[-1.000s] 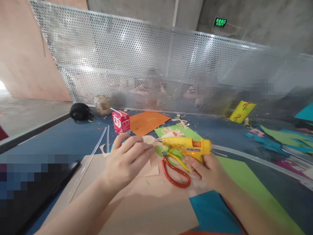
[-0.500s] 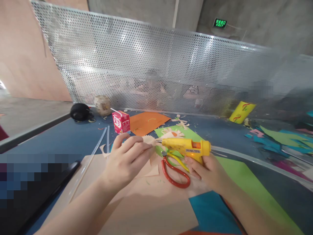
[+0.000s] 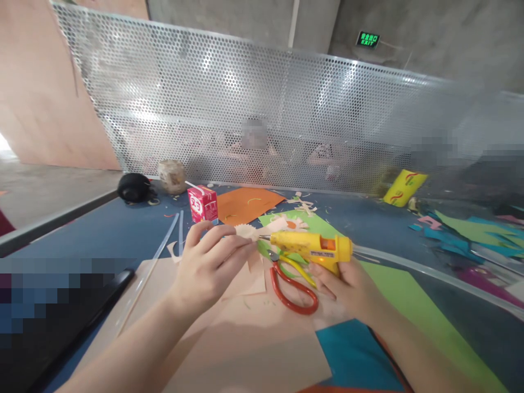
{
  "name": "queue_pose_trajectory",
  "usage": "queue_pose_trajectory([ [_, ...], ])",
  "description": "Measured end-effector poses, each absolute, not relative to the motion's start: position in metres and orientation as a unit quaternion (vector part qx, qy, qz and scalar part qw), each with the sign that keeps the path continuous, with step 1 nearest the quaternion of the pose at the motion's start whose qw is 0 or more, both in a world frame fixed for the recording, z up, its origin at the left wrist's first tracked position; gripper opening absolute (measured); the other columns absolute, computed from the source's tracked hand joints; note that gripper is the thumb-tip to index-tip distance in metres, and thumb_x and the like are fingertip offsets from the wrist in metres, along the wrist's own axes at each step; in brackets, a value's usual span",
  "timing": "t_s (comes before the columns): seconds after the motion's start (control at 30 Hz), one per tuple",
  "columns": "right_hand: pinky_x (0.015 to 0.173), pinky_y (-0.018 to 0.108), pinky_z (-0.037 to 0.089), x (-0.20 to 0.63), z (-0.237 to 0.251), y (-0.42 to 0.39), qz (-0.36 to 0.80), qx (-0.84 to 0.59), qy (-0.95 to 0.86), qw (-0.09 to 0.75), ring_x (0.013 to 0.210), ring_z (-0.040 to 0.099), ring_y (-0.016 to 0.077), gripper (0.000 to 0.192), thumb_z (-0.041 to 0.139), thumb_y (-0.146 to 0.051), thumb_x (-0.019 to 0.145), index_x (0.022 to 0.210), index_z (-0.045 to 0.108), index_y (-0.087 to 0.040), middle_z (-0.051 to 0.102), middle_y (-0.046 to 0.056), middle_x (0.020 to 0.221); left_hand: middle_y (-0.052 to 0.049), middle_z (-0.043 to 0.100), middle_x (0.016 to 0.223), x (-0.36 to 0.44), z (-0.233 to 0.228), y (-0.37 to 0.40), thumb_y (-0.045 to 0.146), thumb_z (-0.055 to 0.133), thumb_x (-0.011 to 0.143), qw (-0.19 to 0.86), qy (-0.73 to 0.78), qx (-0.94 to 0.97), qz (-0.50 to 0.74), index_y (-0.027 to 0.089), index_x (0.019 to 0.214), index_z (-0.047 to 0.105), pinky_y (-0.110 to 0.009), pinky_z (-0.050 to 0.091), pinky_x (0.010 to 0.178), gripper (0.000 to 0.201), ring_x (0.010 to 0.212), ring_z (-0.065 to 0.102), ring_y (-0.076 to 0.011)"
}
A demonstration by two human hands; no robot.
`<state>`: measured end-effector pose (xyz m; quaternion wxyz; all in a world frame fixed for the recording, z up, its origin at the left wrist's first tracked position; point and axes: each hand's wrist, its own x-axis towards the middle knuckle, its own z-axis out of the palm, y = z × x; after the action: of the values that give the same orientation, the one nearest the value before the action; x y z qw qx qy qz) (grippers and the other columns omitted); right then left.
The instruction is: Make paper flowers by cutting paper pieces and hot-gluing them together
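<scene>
Two bare hands close together over the near middle of the blue table (image 3: 102, 234). Left hand (image 3: 207, 262) pinched shut on a small scalloped paper piece (image 3: 246, 231), thumb and fingers together on its near edge, holding it up off the beige sheet (image 3: 245, 349). Right hand (image 3: 347, 284) clamped around the grip of a yellow glue gun (image 3: 311, 246), raised and pointing left, metal nozzle (image 3: 264, 237) touching or just short of the paper piece's right edge; cannot tell which. Orange glow on the gun's body, so probably hot.

Main risk, by judgement: burnt fingertips (image 3: 239, 248), from pinching so near the nozzle, with hot glue able to run along or soak through thin paper onto skin. Second: too hard a squeeze on the trigger, a blob too large for so small a piece, drips landing on the red-handled scissors (image 3: 292, 286) lying just beneath the gun, or on the beige sheet. Third: wobble, with both hands in the air and unsupported, smearing glue off its spot or crumpling the flimsy piece. Also possible: glue strings trailing onto the green sheet (image 3: 393, 295) at the right.

Well apart from all this: pink drink carton (image 3: 202, 203) and orange sheet (image 3: 245, 202) farther off, clear glue sticks (image 3: 166, 236) to the left.
</scene>
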<state>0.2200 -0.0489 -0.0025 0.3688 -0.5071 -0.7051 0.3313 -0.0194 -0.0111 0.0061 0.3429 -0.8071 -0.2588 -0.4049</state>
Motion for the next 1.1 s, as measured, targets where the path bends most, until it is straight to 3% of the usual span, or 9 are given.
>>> queue_pose_trajectory([
  [0.57,0.036,0.023,0.027,0.2201,-0.0052,-0.0466,0.308,-0.511,-0.706,0.383,0.036,0.032,0.0105,0.019,0.049,-0.041,0.080,0.083,0.054,-0.022,0.033,-0.006,0.043,0.000,0.067,0.075,-0.0204,0.0071,-0.0109,0.006,0.055,0.076,0.344,-0.256,-0.805,-0.410,0.020,0.086,0.059,-0.037,0.039,0.070,0.018,0.074,0.058,-0.0177],
  [0.87,0.035,0.022,0.029,0.2182,-0.0027,-0.0478,0.314,-0.500,-0.710,0.384,0.035,0.032,0.0088,0.026,0.047,-0.043,0.081,0.065,0.045,-0.022,0.033,-0.006,0.042,0.001,0.068,0.076,-0.0194,0.0066,-0.0091,0.006,0.055,0.076,0.350,-0.252,-0.805,-0.408,0.020,0.081,0.059,-0.037,0.040,0.069,0.016,0.075,0.058,-0.0178],
  [1.1,0.037,0.022,0.029,0.2195,-0.0061,-0.0473,0.328,-0.503,-0.702,0.383,0.036,0.031,0.0085,0.027,0.047,-0.039,0.082,0.061,0.045,-0.021,0.033,-0.006,0.041,0.002,0.068,0.078,-0.0167,0.0064,-0.0088,0.005,0.059,0.072,0.344,-0.242,-0.806,-0.418,0.020,0.075,0.058,-0.035,0.041,0.067,0.016,0.074,0.057,-0.0172],
])
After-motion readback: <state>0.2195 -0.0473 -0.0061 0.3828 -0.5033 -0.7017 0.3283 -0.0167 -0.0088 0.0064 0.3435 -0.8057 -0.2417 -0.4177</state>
